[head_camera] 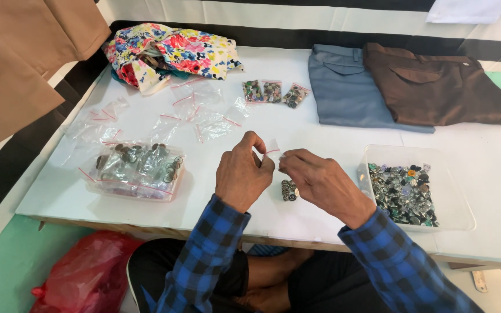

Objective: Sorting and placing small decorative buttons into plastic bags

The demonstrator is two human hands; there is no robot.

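Note:
My left hand [242, 174] and my right hand [314, 177] are raised over the white table [331, 139] and pinch the red-striped top of a small clear zip bag [272, 149] between them. The bag hangs down with several dark buttons [289, 190] in its bottom. Both sleeves are blue and black check. A clear plastic tray [453, 214] holding many mixed buttons [404, 194] stands just right of my right hand.
A pile of filled button bags [137, 168] lies left of my hands, with empty zip bags [195, 113] behind it. Three filled bags [273, 93] sit further back. Floral cloth [169, 55], grey trousers [349, 93], brown trousers [436, 87] lie at the rear. A red plastic bag [82, 278] sits below.

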